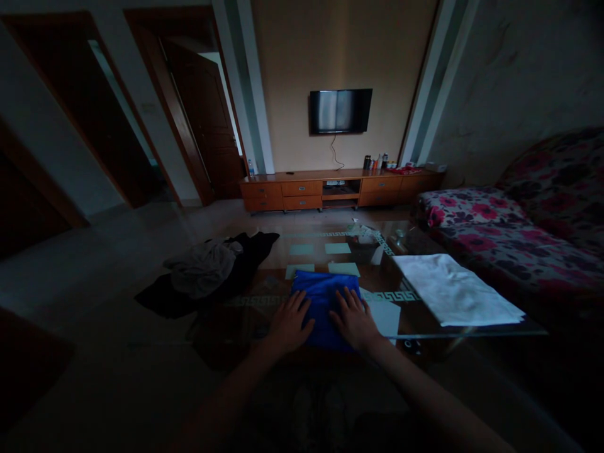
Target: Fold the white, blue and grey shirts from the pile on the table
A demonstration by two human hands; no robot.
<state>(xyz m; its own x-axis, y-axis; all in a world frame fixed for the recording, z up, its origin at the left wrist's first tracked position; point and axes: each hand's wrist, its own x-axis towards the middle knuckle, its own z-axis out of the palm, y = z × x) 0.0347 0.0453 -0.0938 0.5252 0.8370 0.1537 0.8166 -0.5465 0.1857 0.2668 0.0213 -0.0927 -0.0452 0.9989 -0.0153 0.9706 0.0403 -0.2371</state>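
A folded blue cloth (325,286) lies on the glass table (264,314) in front of me. Flat on its left side rests my left hand (290,322), fingers spread. My right hand (353,319) lies on the right side of the cloth, its fingers also stretched out. Neither hand grips anything. To the right, a folded white cloth (455,289) lies near the table's edge. A heap of grey cloth (202,267) and black cloth (257,248) is piled at the table's left.
A flowered sofa (533,245) stands along the right. Beyond the table, a wooden TV cabinet (302,189) holds several bottles and cans under a wall television (340,111). Small items and papers (365,233) lie at the table's far edge. A door (202,119) stands back left.
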